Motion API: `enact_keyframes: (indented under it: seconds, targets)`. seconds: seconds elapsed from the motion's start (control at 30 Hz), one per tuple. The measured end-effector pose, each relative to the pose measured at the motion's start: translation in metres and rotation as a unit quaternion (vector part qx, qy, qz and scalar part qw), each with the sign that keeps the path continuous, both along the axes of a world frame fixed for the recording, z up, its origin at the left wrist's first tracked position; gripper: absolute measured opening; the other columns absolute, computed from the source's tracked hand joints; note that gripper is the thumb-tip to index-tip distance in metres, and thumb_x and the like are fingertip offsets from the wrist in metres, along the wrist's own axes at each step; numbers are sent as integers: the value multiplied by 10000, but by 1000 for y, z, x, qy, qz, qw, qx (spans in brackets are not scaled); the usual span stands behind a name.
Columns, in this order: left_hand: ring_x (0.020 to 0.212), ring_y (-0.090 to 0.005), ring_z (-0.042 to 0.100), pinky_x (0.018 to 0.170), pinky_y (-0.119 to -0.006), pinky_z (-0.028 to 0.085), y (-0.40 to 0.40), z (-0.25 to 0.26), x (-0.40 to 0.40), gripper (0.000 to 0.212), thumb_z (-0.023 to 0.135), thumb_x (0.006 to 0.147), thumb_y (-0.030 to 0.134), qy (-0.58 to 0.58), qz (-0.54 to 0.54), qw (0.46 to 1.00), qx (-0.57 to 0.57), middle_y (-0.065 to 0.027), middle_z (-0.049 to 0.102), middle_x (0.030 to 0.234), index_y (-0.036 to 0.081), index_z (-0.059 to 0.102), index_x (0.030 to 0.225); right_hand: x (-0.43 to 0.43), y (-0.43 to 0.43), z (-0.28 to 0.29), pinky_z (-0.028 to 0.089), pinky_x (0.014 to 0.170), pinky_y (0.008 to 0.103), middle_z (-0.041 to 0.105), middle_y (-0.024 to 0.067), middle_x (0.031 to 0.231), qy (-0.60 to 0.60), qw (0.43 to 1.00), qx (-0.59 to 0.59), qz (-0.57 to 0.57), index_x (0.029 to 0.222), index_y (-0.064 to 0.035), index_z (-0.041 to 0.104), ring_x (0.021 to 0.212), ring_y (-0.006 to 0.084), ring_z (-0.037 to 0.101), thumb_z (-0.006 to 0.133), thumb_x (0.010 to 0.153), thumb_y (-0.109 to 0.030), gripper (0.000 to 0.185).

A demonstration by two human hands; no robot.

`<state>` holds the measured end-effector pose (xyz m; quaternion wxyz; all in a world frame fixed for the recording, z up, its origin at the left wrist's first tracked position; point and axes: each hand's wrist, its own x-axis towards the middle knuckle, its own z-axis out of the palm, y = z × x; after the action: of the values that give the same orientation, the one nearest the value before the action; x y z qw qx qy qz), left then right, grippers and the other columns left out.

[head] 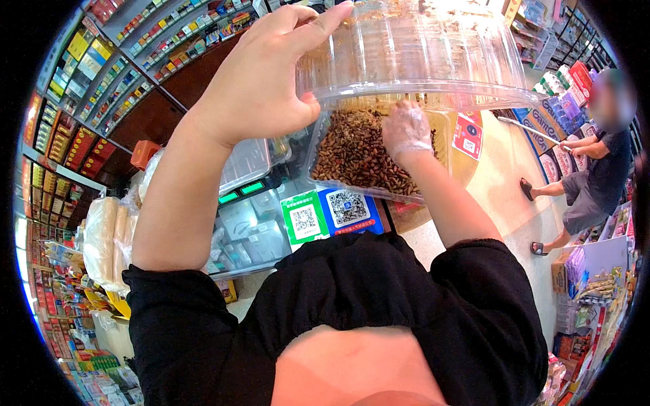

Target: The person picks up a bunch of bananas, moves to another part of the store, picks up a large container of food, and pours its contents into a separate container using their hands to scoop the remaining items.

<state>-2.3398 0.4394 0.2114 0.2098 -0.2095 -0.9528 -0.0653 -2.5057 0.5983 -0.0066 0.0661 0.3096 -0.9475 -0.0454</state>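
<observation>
My left hand grips the left side of a large clear plastic lid, tilted up above a tray. Brown smears and droplets mark the inside of the lid. Beneath it, a clear plastic tray holds a heap of small brown oval food pieces; their exact kind is hard to tell. My right hand, in a thin clear disposable glove, reaches into the heap at its right side. The fingertips are partly hidden by the lid's edge and the food, so whether they hold any pieces is unclear.
The tray stands on a glass counter, with a scale display and printed code cards nearby. Another clear container sits left. Stocked shelves rise behind. At right, a person holds a pole.
</observation>
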Motion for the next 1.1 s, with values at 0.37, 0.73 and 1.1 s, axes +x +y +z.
enact_keyframes:
  seconds: [0.37,0.73,1.1]
  targets:
    - [1060,-326,522,977,-372,402,-7,-25,-13,879,608,552,9,80,-38,996,7,-157,523,1146,115,438,1408,-53,1,-20,258,1127,439,424,170,1426,70,995,-51,-46,1409,-53,390,1343,317,365,427,946,-304,528]
    - [1119,-313,494,1012,-371,368,-8,-18,-6,872,642,577,50,41,29,998,-48,-167,502,1212,43,400,1415,14,5,-5,435,969,350,609,112,1213,-34,997,62,-38,1025,-164,735,1153,234,564,520,911,-197,245]
    - [1072,-323,470,978,-373,363,0,1,5,862,669,590,143,13,12,999,-41,-195,481,1145,-46,394,1385,-57,10,-3,322,1088,431,458,191,1384,93,994,-34,-37,1326,-12,497,1301,297,420,444,940,-360,522]
